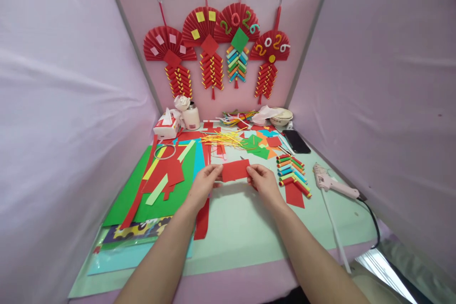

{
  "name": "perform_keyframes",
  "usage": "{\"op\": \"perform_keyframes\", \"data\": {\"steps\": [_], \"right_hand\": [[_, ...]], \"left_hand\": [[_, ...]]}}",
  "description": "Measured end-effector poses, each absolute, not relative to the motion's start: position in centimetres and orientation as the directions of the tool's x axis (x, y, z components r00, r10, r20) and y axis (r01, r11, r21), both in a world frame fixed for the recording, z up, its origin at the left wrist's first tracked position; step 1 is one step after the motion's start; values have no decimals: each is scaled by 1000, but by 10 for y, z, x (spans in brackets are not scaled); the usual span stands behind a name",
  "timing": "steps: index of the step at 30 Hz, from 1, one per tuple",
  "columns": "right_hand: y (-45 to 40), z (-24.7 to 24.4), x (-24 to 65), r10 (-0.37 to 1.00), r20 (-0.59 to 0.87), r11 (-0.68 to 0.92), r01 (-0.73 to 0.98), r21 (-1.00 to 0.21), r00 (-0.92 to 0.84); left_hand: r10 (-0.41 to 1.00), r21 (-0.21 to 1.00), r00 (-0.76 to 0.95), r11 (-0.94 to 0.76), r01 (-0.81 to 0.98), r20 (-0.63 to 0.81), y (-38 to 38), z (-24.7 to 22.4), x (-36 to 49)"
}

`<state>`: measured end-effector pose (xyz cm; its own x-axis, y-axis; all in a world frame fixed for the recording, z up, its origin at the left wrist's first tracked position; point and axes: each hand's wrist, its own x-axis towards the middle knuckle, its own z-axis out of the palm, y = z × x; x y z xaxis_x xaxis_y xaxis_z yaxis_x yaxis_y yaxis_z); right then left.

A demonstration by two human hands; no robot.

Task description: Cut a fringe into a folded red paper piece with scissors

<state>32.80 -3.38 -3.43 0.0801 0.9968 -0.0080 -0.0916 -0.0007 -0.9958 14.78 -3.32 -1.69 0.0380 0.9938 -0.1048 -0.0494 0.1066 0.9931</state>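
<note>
The left hand [205, 183] and right hand [262, 181] pinch opposite ends of a red paper rectangle [235, 171], fingers closed on it, above the table [245, 232] between green sheets [130, 194] left and a glue gun [335, 183] right.

We have one red card [235, 171], plain and matte, wider than tall. It's held up between our left fingers [217, 169] and right fingers [252, 171], pinched at both short ends. Broad face toward us, right end slightly higher. Lower edge looks a bit uneven midway between the fingers; can't tell if it's folded.
</note>
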Motion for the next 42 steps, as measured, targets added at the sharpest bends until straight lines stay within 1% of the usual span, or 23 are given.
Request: {"op": "perform_keyframes", "data": {"steps": [3,5,7,9,13,19,24,28,32,36,38,40,42], "right_hand": [[-35,-34,327,998,-28,-20,-130,-991,61],[-35,-34,326,998,-30,-22,-142,-990,59],[-35,-34,325,998,-17,-9,-124,-992,65],[-35,-34,326,997,3,11,-105,-994,76],[-35,-33,326,992,37,48,-94,-994,117],[-35,-31,325,984,88,94,-37,-995,152],[-32,-35,325,980,117,127,-56,-990,160],[-30,-39,325,973,145,157,-53,-986,181],[-30,-40,324,972,144,154,-41,-987,186],[-31,-41,323,969,149,160,-43,-986,195],[-31,-40,323,966,154,166,-43,-985,208],[-30,-39,325,964,149,165,-56,-985,222],[-28,-38,327,967,127,153,-105,-983,219]], "left_hand": [[993,993,21,113,16,-113,-34,-17,149],[994,993,-8,110,30,-110,-33,-17,149],[993,994,-32,111,22,-110,-33,-16,148],[993,993,-16,118,19,-118,-34,-15,148],[993,987,-4,114,110,-114,-35,-16,150],[993,973,-96,93,211,-74,-33,-17,153],[990,954,-130,96,284,-61,-32,-15,153],[988,946,-143,100,309,-58,-32,-14,154],[984,927,-162,132,351,-78,-31,-16,154],[986,919,-150,125,375,-73,-31,-16,153],[989,905,-138,103,413,-50,-31,-15,153],[989,877,-149,69,475,2,-32,-13,153],[984,849,-169,38,528,61,-33,-10,154]]}}
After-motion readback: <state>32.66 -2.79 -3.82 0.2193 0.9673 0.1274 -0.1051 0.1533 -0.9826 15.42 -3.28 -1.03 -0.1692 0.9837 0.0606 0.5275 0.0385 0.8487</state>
